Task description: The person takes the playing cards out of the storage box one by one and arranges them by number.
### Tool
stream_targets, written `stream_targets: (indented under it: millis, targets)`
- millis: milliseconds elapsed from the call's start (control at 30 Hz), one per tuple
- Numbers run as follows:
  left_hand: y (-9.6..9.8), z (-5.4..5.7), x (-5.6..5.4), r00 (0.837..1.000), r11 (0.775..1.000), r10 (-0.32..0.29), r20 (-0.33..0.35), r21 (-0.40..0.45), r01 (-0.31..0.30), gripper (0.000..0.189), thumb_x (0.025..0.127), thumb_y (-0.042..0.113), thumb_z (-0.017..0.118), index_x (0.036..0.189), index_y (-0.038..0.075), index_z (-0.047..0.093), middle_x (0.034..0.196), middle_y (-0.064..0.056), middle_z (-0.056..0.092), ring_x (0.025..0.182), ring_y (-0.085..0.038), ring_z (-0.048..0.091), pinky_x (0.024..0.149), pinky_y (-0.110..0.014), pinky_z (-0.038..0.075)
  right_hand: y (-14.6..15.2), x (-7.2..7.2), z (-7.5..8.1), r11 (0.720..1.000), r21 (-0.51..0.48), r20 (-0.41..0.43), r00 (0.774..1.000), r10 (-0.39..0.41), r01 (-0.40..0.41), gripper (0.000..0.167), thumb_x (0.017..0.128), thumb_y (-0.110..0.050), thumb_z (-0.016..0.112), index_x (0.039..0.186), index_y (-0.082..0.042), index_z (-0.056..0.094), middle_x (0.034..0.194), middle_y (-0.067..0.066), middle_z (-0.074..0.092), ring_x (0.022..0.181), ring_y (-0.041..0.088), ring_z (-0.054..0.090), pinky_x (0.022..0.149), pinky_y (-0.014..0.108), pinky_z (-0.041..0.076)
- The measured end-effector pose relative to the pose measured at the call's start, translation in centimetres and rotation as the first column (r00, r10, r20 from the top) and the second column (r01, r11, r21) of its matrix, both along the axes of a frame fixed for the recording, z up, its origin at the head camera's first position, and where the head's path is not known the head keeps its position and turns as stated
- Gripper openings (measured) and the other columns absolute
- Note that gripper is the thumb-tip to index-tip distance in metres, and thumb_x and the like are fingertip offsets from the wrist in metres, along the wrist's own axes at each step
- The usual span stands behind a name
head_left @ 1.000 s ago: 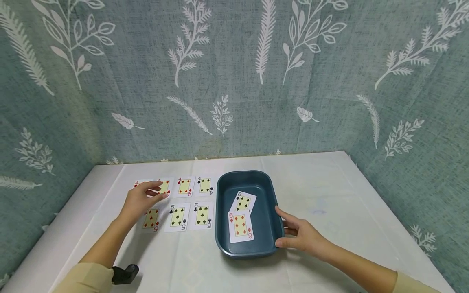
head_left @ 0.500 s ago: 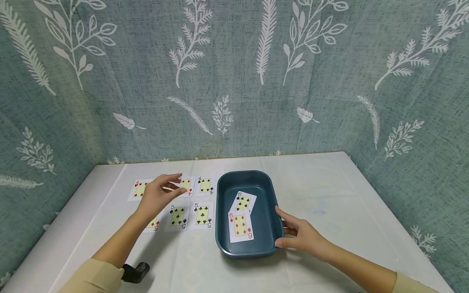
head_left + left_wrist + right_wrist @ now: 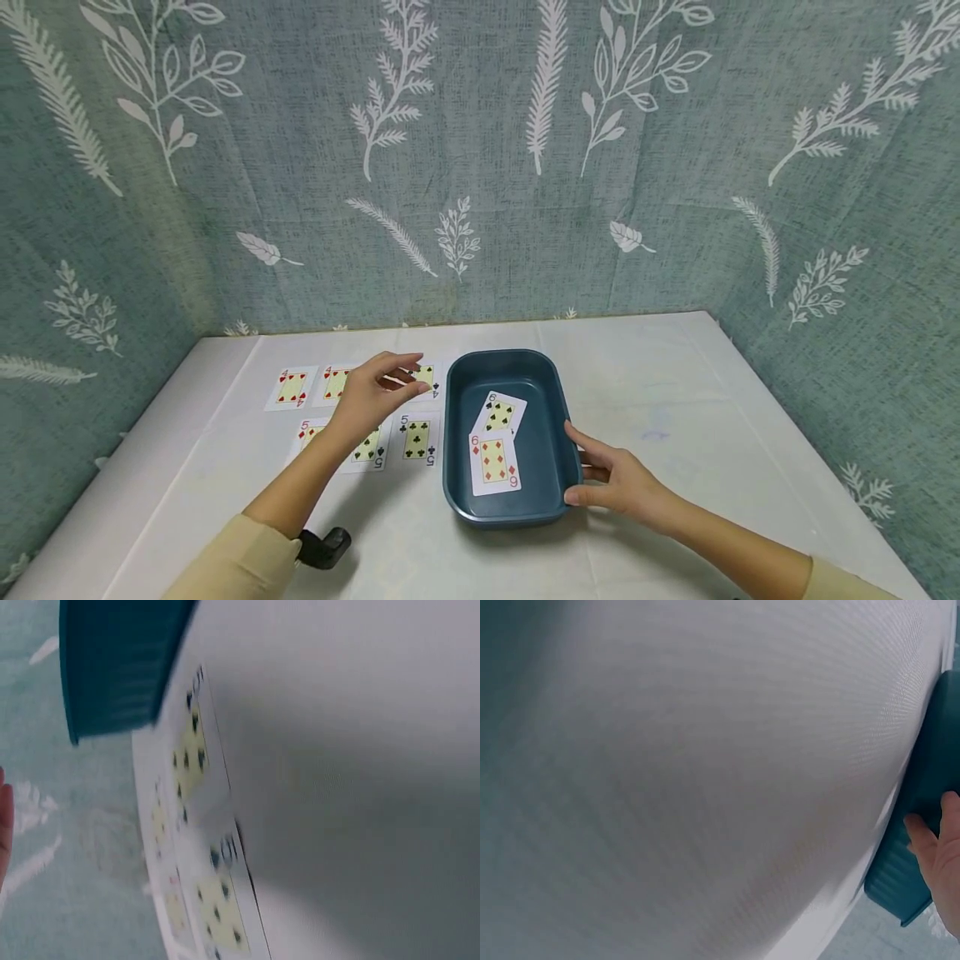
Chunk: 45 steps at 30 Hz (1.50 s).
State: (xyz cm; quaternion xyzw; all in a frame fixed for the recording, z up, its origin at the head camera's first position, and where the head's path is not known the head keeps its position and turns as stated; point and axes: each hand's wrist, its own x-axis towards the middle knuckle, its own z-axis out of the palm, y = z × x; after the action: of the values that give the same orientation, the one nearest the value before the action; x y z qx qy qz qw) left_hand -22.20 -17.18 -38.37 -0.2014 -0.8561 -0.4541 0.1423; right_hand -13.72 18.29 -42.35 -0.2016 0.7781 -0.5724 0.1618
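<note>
My left hand [image 3: 381,386] hovers over the back row of playing cards, thumb and fingers apart, with nothing visible between them. Partly under it from this angle is a four of spades [image 3: 425,374]; another four is hidden behind the hand. Further left lie two red fours, one at the row's end [image 3: 292,388]. In front lie the five of clubs [image 3: 416,440], five of spades [image 3: 367,447] and five of diamonds [image 3: 307,434], partly covered by my wrist. My right hand [image 3: 617,485] touches the right side of a dark teal tray [image 3: 543,450], fingers against its outer wall.
Inside the tray lie a six of spades [image 3: 498,414] and a six of diamonds [image 3: 494,463], overlapping. A white cloth [image 3: 675,400] covers the table. Leaf-patterned green fabric [image 3: 480,167] stands behind and at both sides.
My left hand has travelled rightward along the back row of cards, from the left fours to the four of spades. The right hand and tray have stayed in place.
</note>
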Motion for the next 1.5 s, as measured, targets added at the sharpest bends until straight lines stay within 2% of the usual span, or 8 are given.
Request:
stream_targets:
  millis: [267,467,600,767,933,1200,1433,1500]
  targets:
    - [3.3,-0.5,0.5,0.992,0.993,-0.116,0.049,0.044,0.114,0.048,0.077,0.017,0.079,0.121,0.009,0.063,0.102,-0.012,0.065,0.086,-0.017,0.067,0.073,-0.027,0.054,-0.1,-0.1,-0.3,1.0,-0.015,-0.007,1.0,0.003,-0.004,0.089,0.081,-0.019,0.075,0.148,0.001,0.022,0.135,0.037,0.041,0.114,0.042,0.056,0.086,0.028,0.052]
    - [5.5,-0.7,0.7,0.975,0.975,-0.216,0.056,-0.048,0.218,0.053,0.076,0.017,0.079,0.124,0.009,0.06,0.104,-0.008,0.064,0.087,-0.015,0.065,0.07,-0.025,0.053,0.0,-0.1,-0.3,1.0,-0.016,-0.001,1.0,0.006,-0.006,0.088,0.082,-0.018,0.074,0.149,0.001,0.021,0.136,0.037,0.04,0.115,0.042,0.056,0.085,0.028,0.052]
    - [6.8,-1.2,0.5,0.949,0.945,-0.297,0.105,-0.111,0.308,0.057,0.075,0.018,0.08,0.127,0.007,0.058,0.108,-0.011,0.062,0.089,-0.018,0.065,0.072,-0.022,0.054,0.0,-0.2,-0.4,1.0,-0.019,-0.003,1.0,0.002,-0.002,0.088,0.081,-0.019,0.075,0.148,0.001,0.022,0.136,0.037,0.041,0.114,0.042,0.056,0.085,0.028,0.052]
    - [8.0,-1.8,0.4,0.91,0.884,-0.362,0.203,-0.235,0.404,0.065,0.075,0.024,0.08,0.131,0.004,0.053,0.113,-0.013,0.058,0.094,-0.021,0.062,0.069,-0.021,0.053,0.0,-0.2,-0.5,0.999,-0.04,0.003,1.0,0.01,-0.009,0.089,0.081,-0.019,0.075,0.149,0.001,0.021,0.136,0.038,0.04,0.114,0.043,0.055,0.085,0.028,0.052]
    - [8.9,-1.9,0.4,0.927,0.835,-0.287,0.242,-0.41,0.366,0.071,0.072,0.034,0.082,0.133,0.011,0.053,0.117,-0.006,0.06,0.099,-0.018,0.06,0.072,-0.027,0.051,0.0,-0.2,-0.6,0.999,-0.052,0.004,1.0,0.012,-0.012,0.088,0.082,-0.018,0.074,0.148,0.002,0.021,0.136,0.039,0.039,0.115,0.044,0.054,0.085,0.028,0.052]
    - [9.8,-2.3,1.0,0.969,0.745,-0.177,0.17,-0.62,0.245,0.066,0.066,0.036,0.085,0.122,0.011,0.061,0.108,-0.003,0.065,0.092,-0.015,0.063,0.067,-0.028,0.048,0.0,-0.1,-0.4,0.999,-0.05,0.003,1.0,0.013,-0.013,0.087,0.082,-0.017,0.074,0.149,0.001,0.021,0.136,0.038,0.039,0.116,0.043,0.054,0.086,0.028,0.052]
    - [10.4,-2.4,1.1,0.982,0.601,-0.129,0.135,-0.777,0.186,0.067,0.06,0.04,0.088,0.117,0.011,0.065,0.097,-0.001,0.065,0.081,-0.014,0.061,0.058,-0.026,0.044,0.1,0.0,-0.4,0.999,-0.045,-0.001,1.0,0.009,-0.009,0.087,0.082,-0.019,0.074,0.149,0.001,0.021,0.137,0.037,0.039,0.115,0.042,0.055,0.086,0.027,0.052]
    - [10.6,-2.5,1.1,0.984,0.577,-0.121,0.133,-0.797,0.179,0.065,0.06,0.04,0.088,0.114,0.011,0.067,0.097,-0.002,0.065,0.08,-0.015,0.059,0.056,-0.026,0.044,0.1,0.0,-0.4,0.999,-0.043,-0.003,1.0,0.007,-0.007,0.087,0.082,-0.019,0.074,0.149,0.001,0.022,0.136,0.037,0.04,0.115,0.042,0.055,0.086,0.027,0.052]
